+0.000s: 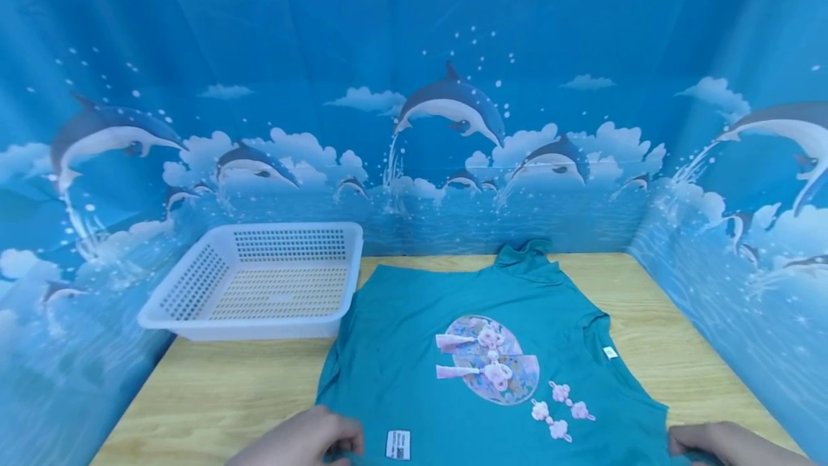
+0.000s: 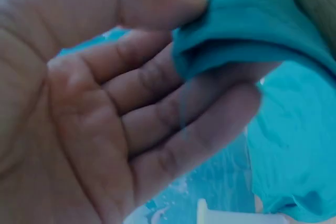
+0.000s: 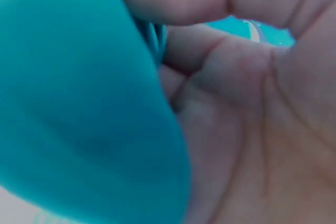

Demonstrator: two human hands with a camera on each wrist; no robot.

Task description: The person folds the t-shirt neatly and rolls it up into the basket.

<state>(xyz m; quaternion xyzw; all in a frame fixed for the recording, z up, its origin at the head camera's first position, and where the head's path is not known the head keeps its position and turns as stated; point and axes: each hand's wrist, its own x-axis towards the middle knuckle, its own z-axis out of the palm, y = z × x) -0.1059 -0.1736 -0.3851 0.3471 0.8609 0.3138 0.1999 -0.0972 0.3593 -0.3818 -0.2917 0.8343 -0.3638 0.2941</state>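
Note:
A teal shirt [image 1: 414,322] lies spread on the table, with a round floral patch [image 1: 517,387], pink knotted trims and tassels on its front. At the shirt's near left, my left hand [image 1: 317,433] pinches a folded edge of the teal fabric [image 2: 247,24] between thumb and fingers, as the left wrist view shows. Its lower fingers lie behind the cloth. My right hand [image 1: 724,443] is at the near right and pinches the shirt's fabric [image 3: 89,93] between thumb and forefinger. The cloth hides part of the right fingers. The shirt's near edge falls outside the head view.
A white plastic basket [image 1: 259,329] with slotted walls stands at the back left, beside the shirt. Wood-patterned table [image 1: 226,387] shows on both sides. A blue dolphin-print curtain [image 1: 414,20] encloses the back and sides. A white printed label [image 1: 397,444] lies on the shirt.

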